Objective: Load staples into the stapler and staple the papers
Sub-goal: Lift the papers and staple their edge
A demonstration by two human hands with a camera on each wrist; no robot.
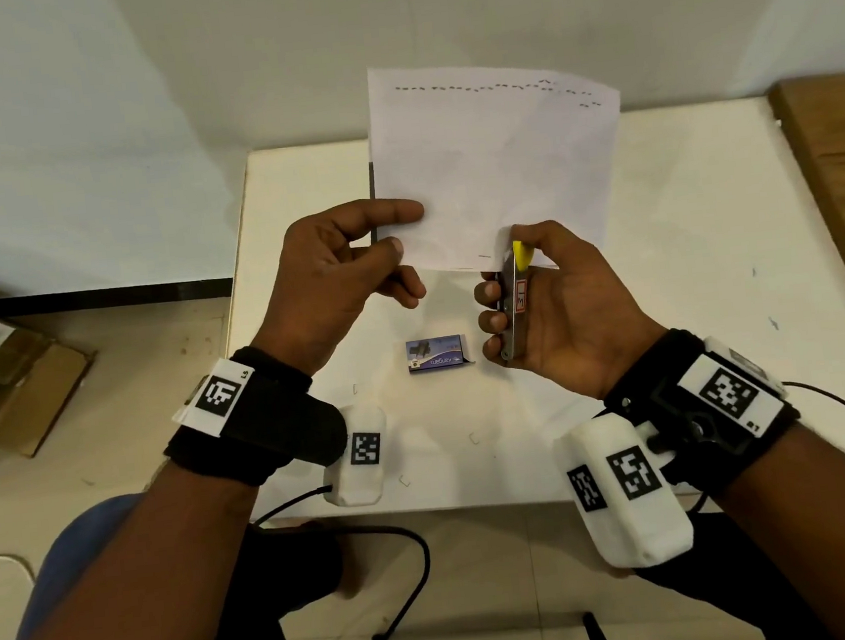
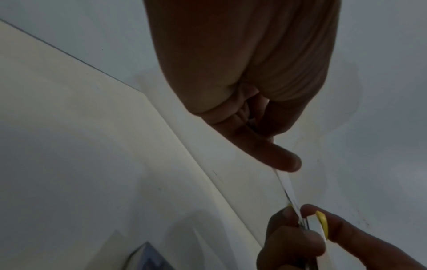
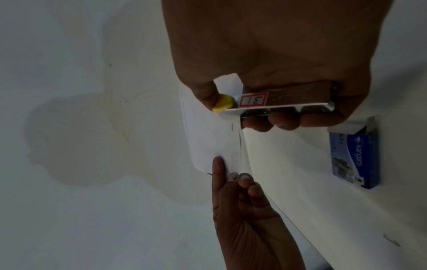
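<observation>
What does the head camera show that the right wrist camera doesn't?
Only the head view shows the row of marks along the paper's far edge, both wrist bands, the cardboard box on the floor and loose staples on the table. Only the right wrist view shows the stapler's label face-on. Both show the left hand pinching the papers, the right hand gripping the stapler at their near edge, and the blue staple box.

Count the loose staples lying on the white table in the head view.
3 small loose metal staples: one left of the blue cardboard staple box, one nearer the person than it, one by the white table's near edge. Others may be hidden.
</observation>
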